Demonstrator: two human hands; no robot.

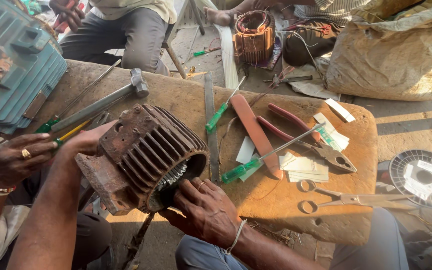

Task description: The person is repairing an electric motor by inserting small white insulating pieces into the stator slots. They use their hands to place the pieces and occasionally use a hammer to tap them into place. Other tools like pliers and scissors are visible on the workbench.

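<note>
A worn wooden table point(196, 100) fills the middle of the view. At its near left edge a rusty, ribbed motor housing point(143, 150) lies tilted on its side, its open end facing the person. The left hand point(83, 142) grips the housing's far, closed end with the fingers wrapped on the metal. The right hand point(206, 210) rests at the open mouth, fingers curled over the rim and reaching inside. Just left of them a co-worker's hand point(13, 160), wearing a ring, holds a yellow-handled screwdriver point(68, 134).

Behind the housing lies a hammer point(101, 102). To the right are a flat wooden strip point(256, 132), red-handled pliers point(306, 137), a green-handled screwdriver point(261, 160) and scissors point(336, 199) near the front edge. Paper slips point(303, 167) lie beneath the pliers.
</note>
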